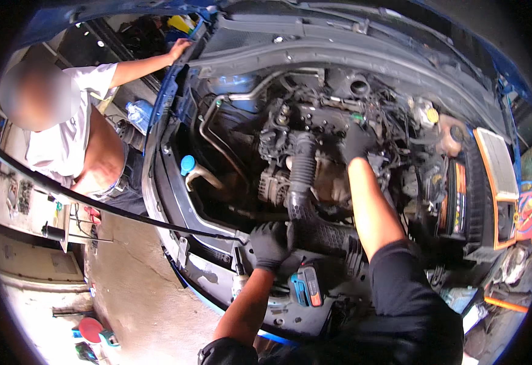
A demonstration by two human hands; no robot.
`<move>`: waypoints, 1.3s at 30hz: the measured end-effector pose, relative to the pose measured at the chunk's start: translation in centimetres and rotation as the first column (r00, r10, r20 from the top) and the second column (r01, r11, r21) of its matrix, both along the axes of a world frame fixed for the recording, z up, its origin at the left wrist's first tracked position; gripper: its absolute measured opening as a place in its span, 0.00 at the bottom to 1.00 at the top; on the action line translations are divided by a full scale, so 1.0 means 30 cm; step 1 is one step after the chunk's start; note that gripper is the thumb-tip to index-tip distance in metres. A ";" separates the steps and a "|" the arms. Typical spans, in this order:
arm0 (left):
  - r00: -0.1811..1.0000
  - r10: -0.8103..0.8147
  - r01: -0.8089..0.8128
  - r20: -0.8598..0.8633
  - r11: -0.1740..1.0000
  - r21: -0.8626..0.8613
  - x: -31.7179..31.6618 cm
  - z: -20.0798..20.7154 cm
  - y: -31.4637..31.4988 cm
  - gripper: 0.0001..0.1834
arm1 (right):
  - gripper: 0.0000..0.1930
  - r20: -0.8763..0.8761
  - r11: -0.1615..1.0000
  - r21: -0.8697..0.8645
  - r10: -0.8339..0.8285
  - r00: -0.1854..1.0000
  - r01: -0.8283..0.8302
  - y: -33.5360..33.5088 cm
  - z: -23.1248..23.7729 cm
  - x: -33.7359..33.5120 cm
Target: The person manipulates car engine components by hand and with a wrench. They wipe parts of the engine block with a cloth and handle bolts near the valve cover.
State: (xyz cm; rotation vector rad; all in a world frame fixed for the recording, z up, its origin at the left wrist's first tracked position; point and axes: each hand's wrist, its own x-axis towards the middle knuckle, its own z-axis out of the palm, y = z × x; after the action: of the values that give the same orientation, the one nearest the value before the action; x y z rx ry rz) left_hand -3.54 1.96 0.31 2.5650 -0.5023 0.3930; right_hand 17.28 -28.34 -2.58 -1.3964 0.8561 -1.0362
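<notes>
My left hand (271, 245), in a black glove, rests at the front edge of the engine bay beside the ribbed black air intake hose (303, 167). Its fingers are curled, and what they close on is hidden. Just in front of it, a cordless power tool with a blue and black battery (306, 286) lies on the front panel (299, 317). Deep in the bay, my gloved right hand (359, 143) reaches to the top of the engine (320, 118), close to a small green part (357, 117). The fingertips of this hand are hidden among dark parts and hoses.
A person in a white shirt (101, 79) stands left of the car, one hand on its edge. A thin black rod (114, 210) crosses the left side. A blue-capped filler neck (188, 164), a battery (456, 198) and an air filter (496, 161) flank the engine.
</notes>
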 end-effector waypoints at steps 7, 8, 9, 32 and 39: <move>0.998 -0.055 0.055 -0.037 0.998 -0.002 0.028 -0.009 -0.031 0.12 | 0.16 -0.597 0.702 0.107 0.611 0.520 -0.704 -0.447 -0.151 0.005; 0.999 -0.030 0.030 -0.041 1.000 0.006 0.019 -0.010 -0.005 0.12 | 0.16 -0.718 0.559 0.119 0.619 0.318 -0.820 -0.463 -0.082 -0.035; 0.999 -0.007 0.008 -0.039 1.000 0.011 0.019 -0.013 0.010 0.12 | 0.17 -0.843 0.475 0.016 0.480 0.243 -0.880 -0.477 0.012 -0.082; 0.998 -0.046 0.047 0.036 0.999 -0.025 0.022 -0.001 -0.041 0.12 | 0.12 -0.110 0.957 0.035 0.291 0.950 -0.289 -0.263 0.036 -0.161; 0.999 -0.042 0.042 0.015 0.999 -0.026 0.024 -0.020 -0.021 0.12 | 0.08 -0.310 0.945 -0.027 0.303 0.901 -0.327 -0.289 0.003 -0.109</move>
State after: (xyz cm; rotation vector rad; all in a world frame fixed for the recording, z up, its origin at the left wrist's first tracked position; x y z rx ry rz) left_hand -2.82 1.35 -0.30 2.5237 -0.5517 0.4012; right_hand 14.00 -37.00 -2.50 -1.7249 0.7778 -0.6210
